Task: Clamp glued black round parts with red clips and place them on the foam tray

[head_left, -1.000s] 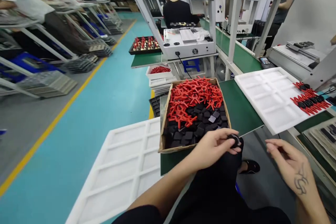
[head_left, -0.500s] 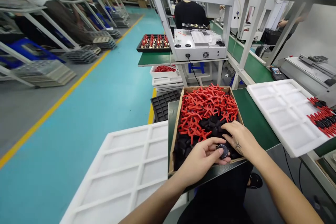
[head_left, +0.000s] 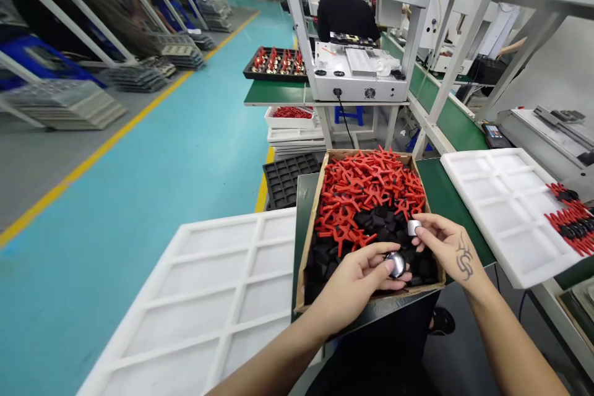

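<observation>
A cardboard box (head_left: 309,253) on the green bench holds a heap of red cross-shaped plastic pieces (head_left: 371,189) at the back and black square pads (head_left: 375,223) at the front. My left hand (head_left: 355,284) hovers over the box's near edge and pinches a small round shiny part (head_left: 396,263). My right hand (head_left: 448,247), beside it over the black pads, holds a small grey square piece (head_left: 413,227) between its fingertips.
A white foam tray (head_left: 218,303) lies to the left of the box, another white tray (head_left: 505,210) to the right with red and black assembled pieces (head_left: 570,223) on it. A black tray (head_left: 285,176) sits behind. A person in black stands at a far machine (head_left: 357,71).
My right hand came from the right into the box and lifted a small grey square piece. My left hand kept the round part and moved over the box's near edge.
</observation>
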Demonstrator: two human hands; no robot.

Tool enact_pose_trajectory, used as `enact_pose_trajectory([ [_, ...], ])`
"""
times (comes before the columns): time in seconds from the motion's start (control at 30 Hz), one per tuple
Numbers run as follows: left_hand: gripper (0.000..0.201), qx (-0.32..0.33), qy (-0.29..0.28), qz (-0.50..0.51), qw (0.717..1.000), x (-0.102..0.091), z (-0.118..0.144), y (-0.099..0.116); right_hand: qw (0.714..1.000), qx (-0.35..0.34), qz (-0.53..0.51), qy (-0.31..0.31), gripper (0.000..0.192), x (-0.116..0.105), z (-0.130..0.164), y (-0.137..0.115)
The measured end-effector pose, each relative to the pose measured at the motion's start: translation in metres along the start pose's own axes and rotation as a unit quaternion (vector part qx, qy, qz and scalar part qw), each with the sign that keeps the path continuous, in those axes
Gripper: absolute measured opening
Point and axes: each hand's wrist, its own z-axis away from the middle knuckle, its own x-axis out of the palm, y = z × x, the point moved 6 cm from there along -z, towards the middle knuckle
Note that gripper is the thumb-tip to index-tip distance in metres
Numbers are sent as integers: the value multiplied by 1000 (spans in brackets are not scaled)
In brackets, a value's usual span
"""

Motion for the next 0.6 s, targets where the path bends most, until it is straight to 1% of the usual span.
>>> enact_pose_trajectory([
  [0.07, 68, -5, -2, 12, 1000, 0, 0, 0, 999, 25, -42, -10, 41, -4, 12, -3],
  [0.13, 67, -11, -5, 21, 1000, 0, 0, -1, 997, 38, -63, -18, 46, -5, 26, -8],
  [0.23, 69, -23, -9, 20, 999, -1, 0, -4, 998, 35, -48, -20, 42, -1, 43, -17],
  [0.3, 68, -26, -7, 21, 999, -3, 0, -6, 1000, -6, 8, -19, 33, 3, 51, -25],
  [0.4, 64, -20, -7, 28, 999, -5, 0, -7, 989, -104, 105, -31, 23, 13, 56, -38],
  [0.5, 57, -11, -10, 16, 1000, -6, 0, -7, 972, -173, 154, -50, 22, 22, 56, -40],
  [0.6, 52, 1, -15, 17, 1000, -6, 1, -7, 961, -202, 184, -54, 27, 25, 55, -34],
])
